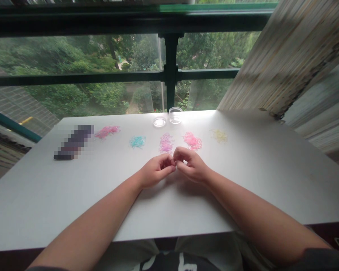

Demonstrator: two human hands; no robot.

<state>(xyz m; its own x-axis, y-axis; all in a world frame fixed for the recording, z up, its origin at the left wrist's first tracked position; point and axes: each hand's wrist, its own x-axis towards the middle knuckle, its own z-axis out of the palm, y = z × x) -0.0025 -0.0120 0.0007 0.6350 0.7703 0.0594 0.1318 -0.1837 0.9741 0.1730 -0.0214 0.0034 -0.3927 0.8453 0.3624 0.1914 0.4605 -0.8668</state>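
My left hand (pixel 157 171) and my right hand (pixel 190 164) meet at the fingertips above the middle of the white table. Both are closed in a pinch; whatever lies between the fingers is too small or hidden to make out. Just beyond them is a purple pile of small thin loops (pixel 166 143), which look like rubber bands. A pink pile (pixel 192 140) lies behind my right hand, with a pale yellow pile (pixel 219 135) farther right. To the left are a turquoise pile (pixel 137 141) and another pink pile (pixel 109 131).
At the table's far edge stands a clear round container (pixel 175 116), with a clear lid (pixel 159 122) beside it. A dark pixelated object (pixel 75 143) lies at the left on the white table (pixel 260 180). Behind are a green-framed window and a striped curtain (pixel 260 56).
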